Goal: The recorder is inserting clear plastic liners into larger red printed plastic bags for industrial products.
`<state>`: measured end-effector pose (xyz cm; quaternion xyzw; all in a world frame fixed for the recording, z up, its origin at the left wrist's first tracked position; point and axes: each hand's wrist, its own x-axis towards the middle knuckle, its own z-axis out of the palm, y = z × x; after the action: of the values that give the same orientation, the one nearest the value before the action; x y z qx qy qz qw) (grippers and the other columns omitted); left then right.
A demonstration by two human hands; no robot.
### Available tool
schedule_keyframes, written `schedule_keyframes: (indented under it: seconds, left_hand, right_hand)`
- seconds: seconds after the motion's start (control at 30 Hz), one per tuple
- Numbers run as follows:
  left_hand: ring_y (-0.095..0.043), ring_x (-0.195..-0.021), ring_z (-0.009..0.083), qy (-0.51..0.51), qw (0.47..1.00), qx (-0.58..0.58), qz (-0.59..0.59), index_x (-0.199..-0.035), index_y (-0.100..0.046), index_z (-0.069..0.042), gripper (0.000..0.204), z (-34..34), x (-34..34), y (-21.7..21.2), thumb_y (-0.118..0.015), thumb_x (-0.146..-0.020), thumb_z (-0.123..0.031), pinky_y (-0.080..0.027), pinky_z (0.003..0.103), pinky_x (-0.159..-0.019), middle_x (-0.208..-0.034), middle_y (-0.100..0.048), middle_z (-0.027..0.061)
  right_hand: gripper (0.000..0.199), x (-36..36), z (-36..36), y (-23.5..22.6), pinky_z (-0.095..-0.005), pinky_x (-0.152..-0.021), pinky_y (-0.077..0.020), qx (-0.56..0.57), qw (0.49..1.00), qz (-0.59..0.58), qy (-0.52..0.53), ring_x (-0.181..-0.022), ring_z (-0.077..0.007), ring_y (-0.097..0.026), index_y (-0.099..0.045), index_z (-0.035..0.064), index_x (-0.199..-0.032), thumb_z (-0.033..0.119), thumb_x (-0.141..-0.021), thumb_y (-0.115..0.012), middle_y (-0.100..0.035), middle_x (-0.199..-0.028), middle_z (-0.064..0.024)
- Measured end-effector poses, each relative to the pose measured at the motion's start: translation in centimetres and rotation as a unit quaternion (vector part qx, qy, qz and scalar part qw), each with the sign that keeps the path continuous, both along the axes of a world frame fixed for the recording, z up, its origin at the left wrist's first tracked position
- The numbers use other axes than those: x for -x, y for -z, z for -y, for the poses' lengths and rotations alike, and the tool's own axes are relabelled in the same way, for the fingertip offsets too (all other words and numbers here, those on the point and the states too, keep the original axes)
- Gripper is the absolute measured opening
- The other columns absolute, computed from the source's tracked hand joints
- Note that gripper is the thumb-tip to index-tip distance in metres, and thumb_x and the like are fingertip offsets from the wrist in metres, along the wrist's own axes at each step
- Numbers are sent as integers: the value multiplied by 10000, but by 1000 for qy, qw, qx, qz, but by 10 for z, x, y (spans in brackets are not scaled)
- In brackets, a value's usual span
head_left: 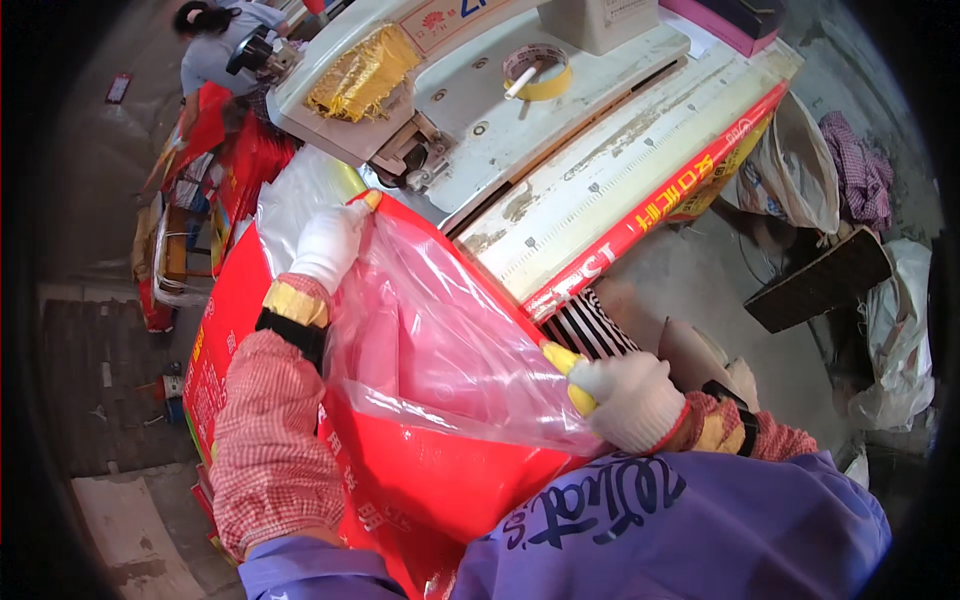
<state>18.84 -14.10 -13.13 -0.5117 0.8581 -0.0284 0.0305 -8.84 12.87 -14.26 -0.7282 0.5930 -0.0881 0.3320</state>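
Note:
A large red printed bag lies across my lap, with a clear plastic liner showing at its mouth. My left hand, in a white glove with yellow fingertip covers, is closed on the bag's upper edge just below the presser foot of an industrial sewing machine. My right hand, gloved the same way, is closed on the other end of that edge beside the table's front. Between the two hands the edge is drawn out nearly straight. The fingers under the bag edge are partly hidden.
A tape roll with a white stick sits on the machine bed. Yellow woven material covers part of the machine arm. At the far left a person works near red bags. A brown board and white sacks stand right.

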Motion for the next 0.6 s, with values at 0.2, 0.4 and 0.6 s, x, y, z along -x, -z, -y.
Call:
schedule_keyframes:
  seconds: [0.2,0.4,0.6]
  left_hand:
    - [-600,-765,375,74,994,16,75,-1023,-630,-126,254,17,35,-11,-450,-871,-222,-469,460,-676,-816,-625,187]
    - [-619,-853,355,69,978,164,107,-934,-662,-73,244,142,-33,-3,-524,-794,-219,-494,404,-729,-888,-641,197]
    - [-584,-992,330,36,983,160,76,-986,-583,-26,249,168,-9,-103,-433,-879,-194,-464,401,-806,-996,-623,196]
  right_hand:
    - [218,-2,4,13,-426,-546,-477,-59,997,-43,-33,-660,-314,-626,-582,89,-930,244,-779,-555,-629,-721,-129]
    - [233,-42,97,21,-414,-485,-443,169,982,83,-25,-578,-314,-594,-597,56,-997,200,-856,-479,-578,-615,-132]
    - [240,-87,186,13,-410,-570,-497,186,981,-30,-51,-697,-304,-635,-619,60,-992,171,-813,-503,-641,-753,-126]
